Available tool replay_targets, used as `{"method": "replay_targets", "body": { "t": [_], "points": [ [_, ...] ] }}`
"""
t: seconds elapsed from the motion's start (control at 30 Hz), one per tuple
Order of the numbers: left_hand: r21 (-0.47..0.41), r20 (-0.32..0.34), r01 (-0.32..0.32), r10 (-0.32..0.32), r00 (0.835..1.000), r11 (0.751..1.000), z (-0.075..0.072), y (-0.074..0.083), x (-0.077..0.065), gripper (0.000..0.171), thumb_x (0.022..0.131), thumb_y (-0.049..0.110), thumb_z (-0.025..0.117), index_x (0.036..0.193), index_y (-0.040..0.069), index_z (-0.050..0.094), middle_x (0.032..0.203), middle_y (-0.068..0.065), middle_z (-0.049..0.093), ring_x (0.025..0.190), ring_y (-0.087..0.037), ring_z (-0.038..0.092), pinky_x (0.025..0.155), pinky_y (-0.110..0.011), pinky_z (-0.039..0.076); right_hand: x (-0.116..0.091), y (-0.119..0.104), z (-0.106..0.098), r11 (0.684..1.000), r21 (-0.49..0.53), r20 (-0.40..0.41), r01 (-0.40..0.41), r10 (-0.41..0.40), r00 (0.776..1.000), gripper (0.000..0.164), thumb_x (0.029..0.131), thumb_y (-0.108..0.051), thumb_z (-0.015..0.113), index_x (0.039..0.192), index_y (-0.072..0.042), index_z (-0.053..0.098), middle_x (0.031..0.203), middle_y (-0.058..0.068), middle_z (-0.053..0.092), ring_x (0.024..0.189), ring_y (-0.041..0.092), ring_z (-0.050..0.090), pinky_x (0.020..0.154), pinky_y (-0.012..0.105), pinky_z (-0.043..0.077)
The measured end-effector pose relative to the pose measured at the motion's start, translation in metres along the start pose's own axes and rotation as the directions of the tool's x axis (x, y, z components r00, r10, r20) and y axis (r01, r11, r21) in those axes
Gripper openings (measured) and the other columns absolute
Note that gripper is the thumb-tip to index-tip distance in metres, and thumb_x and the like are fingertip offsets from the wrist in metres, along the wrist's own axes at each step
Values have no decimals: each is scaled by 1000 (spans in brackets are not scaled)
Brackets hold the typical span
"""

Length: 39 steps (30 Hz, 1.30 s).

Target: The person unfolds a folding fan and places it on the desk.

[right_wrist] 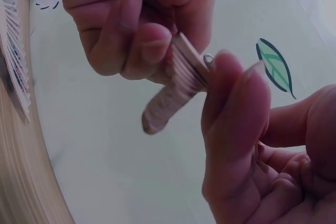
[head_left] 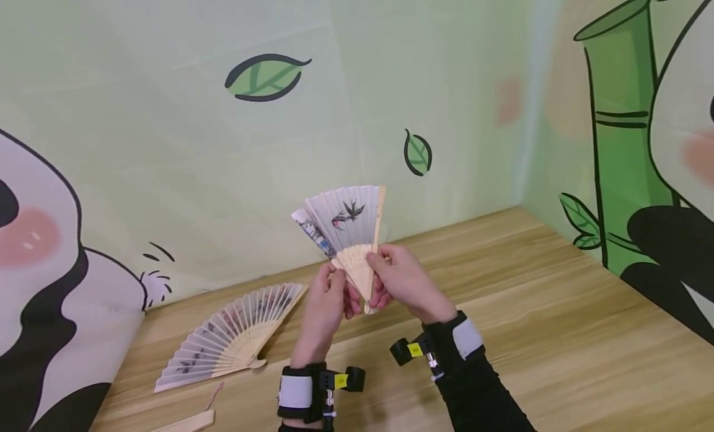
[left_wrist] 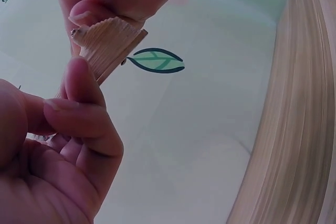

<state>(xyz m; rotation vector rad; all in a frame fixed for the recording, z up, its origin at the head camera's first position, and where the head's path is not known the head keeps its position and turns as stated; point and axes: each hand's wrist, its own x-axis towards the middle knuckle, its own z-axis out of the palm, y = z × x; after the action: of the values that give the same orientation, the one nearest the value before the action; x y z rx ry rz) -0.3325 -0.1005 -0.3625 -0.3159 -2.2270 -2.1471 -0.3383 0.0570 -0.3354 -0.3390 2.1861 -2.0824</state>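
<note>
A partly spread folding fan [head_left: 347, 220] is held up above the table, its white leaf painted with a dark plant and a red spot. My left hand [head_left: 326, 294] grips its left side, where part of the leaf is still folded together. On the other side my right hand [head_left: 403, 276] pinches the right outer rib between thumb and fingers. Both wrist views show the fan's narrow pivot end, with wooden ribs [left_wrist: 111, 45] stacked together and a small metal rivet [right_wrist: 208, 60] beside the fingers.
A fully spread folding fan [head_left: 234, 333] lies on the wooden table [head_left: 558, 333] to the left. Nearer the front edge is a closed fan [head_left: 189, 421] with a pink cord. Behind the table hangs a printed cloth [head_left: 167, 141] with leaves and pandas.
</note>
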Motion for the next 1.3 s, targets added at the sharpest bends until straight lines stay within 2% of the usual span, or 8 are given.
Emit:
{"method": "replay_targets", "body": {
  "t": [0.57,0.87,1.1,1.3],
  "points": [
    [-16,-58,-12,11,998,1000,3,-1,3,18,107,13,35,108,1,47,69,-8,58,50,-15,54,44,-22,42,1,1,1,999,42,-28,-10,11,1000,25,105,-19,45,94,3,52,63,8,51,48,18,59,45,28,52],
    [-42,-33,-11,10,999,999,0,-2,2,23,107,17,35,116,0,47,73,-10,59,53,-16,56,47,-23,44,2,2,-2,998,58,-30,19,-18,999,27,106,-19,43,98,4,54,63,7,51,49,18,59,46,28,52],
    [-82,-46,-28,24,999,996,3,-5,4,25,108,22,34,106,1,46,72,-11,59,52,-16,55,46,-24,44,3,4,-7,998,55,-44,9,-7,999,27,106,-21,43,103,4,55,63,8,53,50,19,60,48,30,53],
    [-90,-65,-50,44,997,995,3,-5,5,26,109,24,32,106,2,45,70,-9,58,49,-16,56,45,-23,43,2,1,-4,998,59,-61,18,-14,998,26,106,-20,44,102,2,57,62,8,53,50,20,60,46,29,52]
  ]
}}
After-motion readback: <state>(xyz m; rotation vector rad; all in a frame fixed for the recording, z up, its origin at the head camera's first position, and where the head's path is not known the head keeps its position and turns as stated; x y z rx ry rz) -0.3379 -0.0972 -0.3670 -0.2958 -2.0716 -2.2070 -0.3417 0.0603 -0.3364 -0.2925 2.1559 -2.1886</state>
